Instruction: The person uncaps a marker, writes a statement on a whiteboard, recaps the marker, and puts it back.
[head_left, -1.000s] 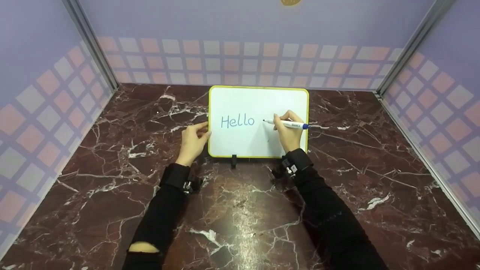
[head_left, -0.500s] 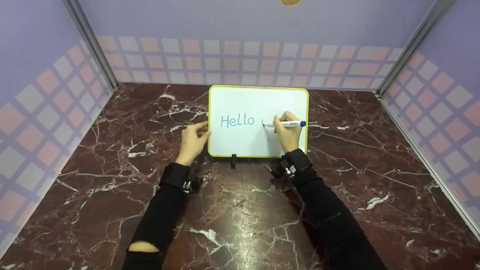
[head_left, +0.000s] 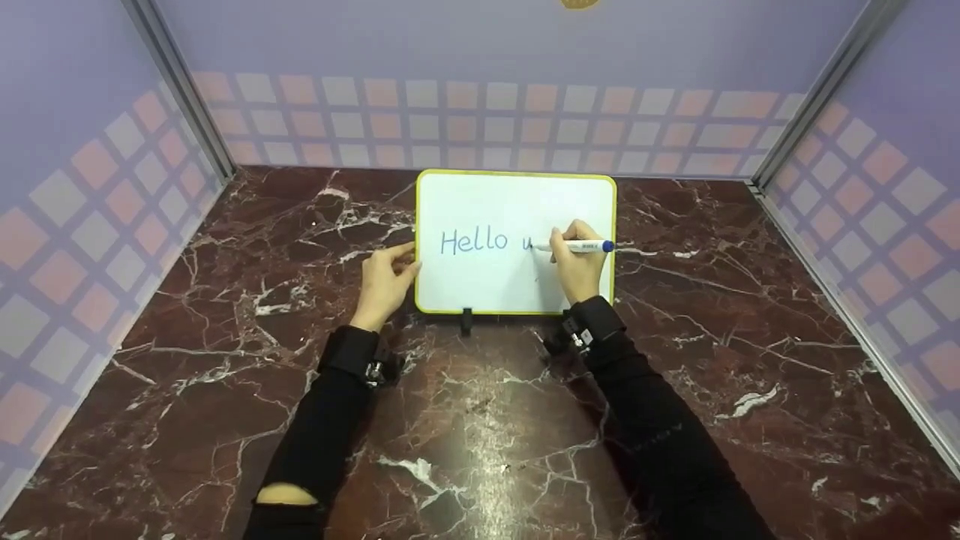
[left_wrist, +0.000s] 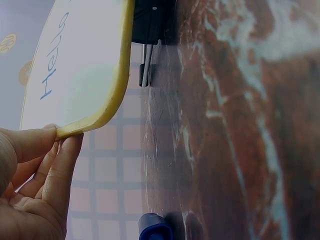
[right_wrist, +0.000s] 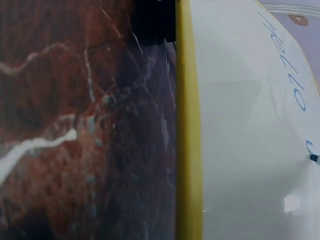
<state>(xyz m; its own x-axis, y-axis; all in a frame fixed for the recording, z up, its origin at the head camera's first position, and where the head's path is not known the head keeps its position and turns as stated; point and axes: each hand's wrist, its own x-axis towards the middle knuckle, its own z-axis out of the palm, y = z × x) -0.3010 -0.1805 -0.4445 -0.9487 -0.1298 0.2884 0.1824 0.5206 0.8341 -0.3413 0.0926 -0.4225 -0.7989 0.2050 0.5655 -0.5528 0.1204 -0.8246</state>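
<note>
A small whiteboard (head_left: 480, 202) with a yellow frame stands tilted back on a black stand (head_left: 467, 321). Blue handwriting (head_left: 474, 241) on it reads "Hello", followed by a short "u"-like stroke. My right hand (head_left: 577, 262) pinches a white marker (head_left: 586, 246) with a blue end, its dark tip at that last stroke. The same tip (right_wrist: 314, 158) shows at the right edge of the right wrist view, where the hand itself is out of sight. At the board's left edge, my left hand (head_left: 385, 283) pinches the yellow frame (left_wrist: 75, 128) between thumb and fingers.
A dark red marbled table (head_left: 480, 435) lies under the board. Patterned panels (head_left: 480, 112) enclose it at the back and both sides. A blue cap-like object (left_wrist: 155, 227) sits on the table in the left wrist view, beyond the left hand.
The marker tip has gone down, then up and slightly right, leaving a new blue "u"-like stroke after "Hello". The left hand keeps its hold on the frame.
</note>
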